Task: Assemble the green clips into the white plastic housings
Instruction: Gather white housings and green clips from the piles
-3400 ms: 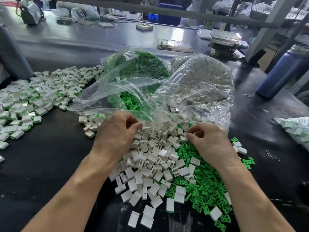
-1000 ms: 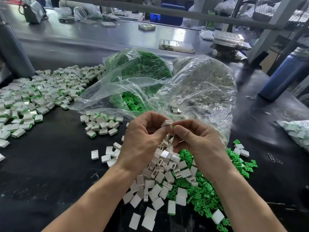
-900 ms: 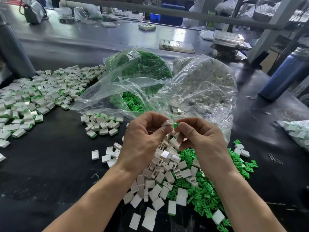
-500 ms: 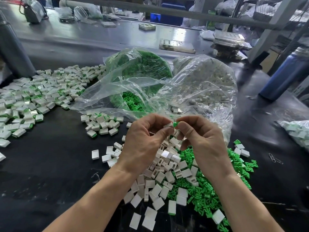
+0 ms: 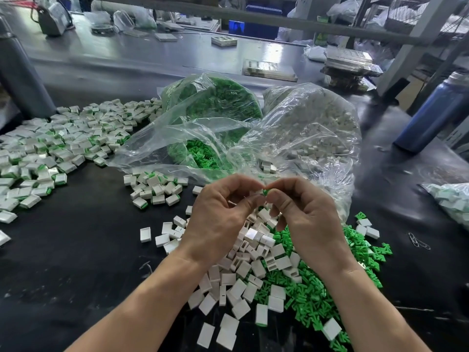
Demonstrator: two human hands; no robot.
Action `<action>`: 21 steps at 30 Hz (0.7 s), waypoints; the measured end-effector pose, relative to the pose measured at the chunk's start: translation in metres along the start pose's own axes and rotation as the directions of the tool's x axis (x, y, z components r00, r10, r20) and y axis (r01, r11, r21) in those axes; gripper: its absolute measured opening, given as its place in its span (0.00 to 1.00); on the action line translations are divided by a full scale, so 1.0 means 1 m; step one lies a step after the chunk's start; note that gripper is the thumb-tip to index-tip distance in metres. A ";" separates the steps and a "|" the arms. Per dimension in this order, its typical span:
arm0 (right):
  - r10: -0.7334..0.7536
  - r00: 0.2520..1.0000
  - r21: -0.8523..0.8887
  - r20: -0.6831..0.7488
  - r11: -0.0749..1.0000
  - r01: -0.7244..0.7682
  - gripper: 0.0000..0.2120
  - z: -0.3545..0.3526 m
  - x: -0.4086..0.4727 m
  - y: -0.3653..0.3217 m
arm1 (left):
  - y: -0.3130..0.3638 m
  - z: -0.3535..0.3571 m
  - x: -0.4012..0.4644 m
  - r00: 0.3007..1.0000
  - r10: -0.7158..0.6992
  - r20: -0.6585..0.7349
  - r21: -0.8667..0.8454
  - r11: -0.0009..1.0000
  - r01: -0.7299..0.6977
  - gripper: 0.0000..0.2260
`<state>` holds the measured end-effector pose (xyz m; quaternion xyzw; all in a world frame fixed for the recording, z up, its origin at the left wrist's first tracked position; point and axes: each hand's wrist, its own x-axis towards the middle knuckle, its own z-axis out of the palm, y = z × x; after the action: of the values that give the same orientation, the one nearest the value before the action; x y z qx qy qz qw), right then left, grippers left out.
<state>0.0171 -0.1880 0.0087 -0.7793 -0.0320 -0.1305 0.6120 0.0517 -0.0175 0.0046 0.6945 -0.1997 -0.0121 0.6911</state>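
Observation:
Both hands are raised together above the heap of loose white housings (image 5: 250, 260). My left hand (image 5: 220, 217) pinches a white housing, almost wholly hidden behind its fingers. My right hand (image 5: 302, 217) pinches a small green clip (image 5: 265, 192) right at the left fingertips. The fingertips of the two hands meet there. A spread of loose green clips (image 5: 312, 295) lies to the right of the white heap.
Two clear plastic bags stand behind the hands, one with green clips (image 5: 215, 102), one with white housings (image 5: 317, 128). Assembled pieces lie in a small group (image 5: 154, 189) and a large spread (image 5: 58, 148) at left. A blue bottle (image 5: 436, 113) stands far right; paper clips (image 5: 418, 242) lie nearby.
The hands rose from the heaps 3.4 s ago and came together. Over the last second the green clip has stayed at the fingertips, with the hands pressing slightly closer.

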 end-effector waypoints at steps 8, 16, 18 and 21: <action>0.004 1.000 0.047 -0.021 0.999 -0.003 0.05 0.000 0.000 0.000 | 0.001 -0.001 -0.001 1.000 0.013 -0.010 -0.057 0.998 -0.014 0.07; 0.004 1.000 0.033 -0.025 0.999 -0.004 0.03 0.000 -0.001 -0.003 | 0.002 -0.001 -0.001 0.997 -0.054 -0.050 -0.063 0.997 0.050 0.09; 0.003 1.000 0.031 -0.026 1.000 -0.002 0.04 0.000 -0.001 -0.003 | 0.001 -0.001 -0.001 0.998 -0.049 -0.046 -0.062 0.997 0.046 0.06; 0.004 1.000 0.024 -0.028 1.000 -0.004 0.04 0.000 -0.001 -0.004 | 0.000 -0.001 -0.001 0.998 -0.040 -0.047 -0.051 0.998 0.038 0.04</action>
<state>0.0151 -0.1869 0.0120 -0.7700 -0.0235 -0.1397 0.6221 0.0509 -0.0166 0.0048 0.6808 -0.1693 -0.0141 0.7125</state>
